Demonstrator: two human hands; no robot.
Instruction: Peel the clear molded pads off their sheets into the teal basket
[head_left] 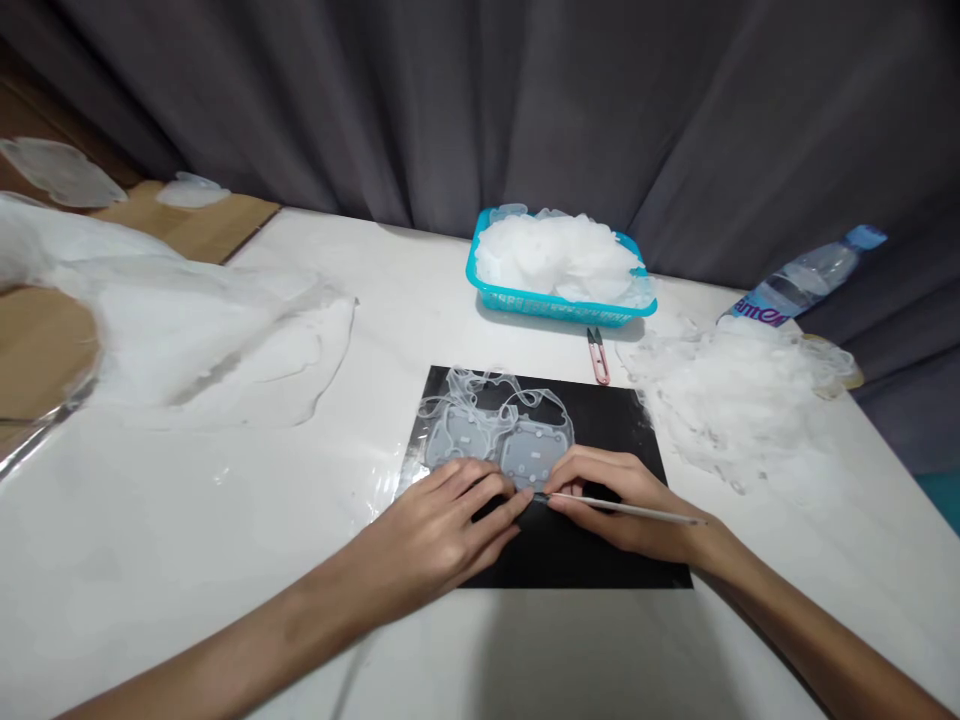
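Two joined, translucent rounded-square pieces point(535, 452), each with small raised dots, lie on a black mat point(600, 555). Curly clear strips point(480, 385) trail over their far side. My left hand point(450, 525) rests with its fingers stretched out on the near edge of the pieces. Pinched in my right hand point(626, 495) is a slim, pale-handled tool point(641, 510), its tip down at the near edge of the right piece, close to my left fingertips. Fingers partly hide that tip, so its kind is unclear.
Behind the mat stands a turquoise basket point(566, 305) heaped with whitish translucent pieces. Pink thread snips point(598, 358) lie before it. At right are a pile of clear scraps point(750, 405) and a tilted water bottle point(806, 280). Plastic sheeting point(202, 330) and cardboard point(217, 225) lie left.
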